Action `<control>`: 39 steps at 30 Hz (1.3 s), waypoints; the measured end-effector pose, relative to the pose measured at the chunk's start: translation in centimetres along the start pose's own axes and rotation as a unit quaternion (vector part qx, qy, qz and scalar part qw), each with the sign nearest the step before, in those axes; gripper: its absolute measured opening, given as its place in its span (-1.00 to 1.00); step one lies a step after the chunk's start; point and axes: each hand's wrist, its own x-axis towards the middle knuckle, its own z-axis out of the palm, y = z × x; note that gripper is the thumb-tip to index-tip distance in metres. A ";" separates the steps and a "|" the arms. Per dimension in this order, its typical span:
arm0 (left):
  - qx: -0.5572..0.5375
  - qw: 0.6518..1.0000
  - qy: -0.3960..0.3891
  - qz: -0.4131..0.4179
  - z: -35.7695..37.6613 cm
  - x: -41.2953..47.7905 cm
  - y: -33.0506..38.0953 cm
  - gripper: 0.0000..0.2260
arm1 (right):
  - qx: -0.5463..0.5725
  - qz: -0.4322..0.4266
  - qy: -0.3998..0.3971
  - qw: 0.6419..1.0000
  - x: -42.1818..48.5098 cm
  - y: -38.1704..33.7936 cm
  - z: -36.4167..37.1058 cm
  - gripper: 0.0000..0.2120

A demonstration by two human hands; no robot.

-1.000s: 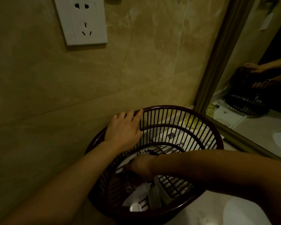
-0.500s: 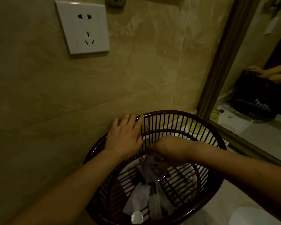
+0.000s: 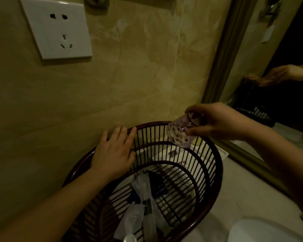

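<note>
Head view shows your right hand (image 3: 222, 122) holding a small patterned purple glass (image 3: 177, 135) in the air, just above the far rim of the dark slatted basket (image 3: 217, 165). Your grip is curled round its upper end, with fingers on top and thumb beneath. The glass is tilted. Its long axis slants from your palm at upper right down to the lower left, and the free end points into the basket. You cannot tell which end is the mouth. Your left hand (image 3: 112, 154) lies flat on the basket's rim by the wall, fingers straight and holding nothing. Clear packets (image 3: 143, 198) lie in the basket bottom. The basket stands on the pale table (image 3: 234, 189), beside the mirror (image 3: 278, 49) and below a white socket (image 3: 57, 30).
</note>
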 end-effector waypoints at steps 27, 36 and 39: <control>-0.010 0.999 -0.028 0.012 -0.1 1.0 0.8 -0.30 | -0.059 0.304 -0.112 0.944 6.0 21.9 13.1 -0.51; -0.003 0.999 -0.041 0.016 0.0 1.2 0.6 -0.30 | -0.061 0.306 -0.130 0.941 7.1 23.4 16.3 -0.63; -0.004 0.999 -0.042 0.014 -0.1 1.3 0.7 -0.30 | -0.057 0.305 -0.128 0.942 7.1 23.8 17.0 -0.66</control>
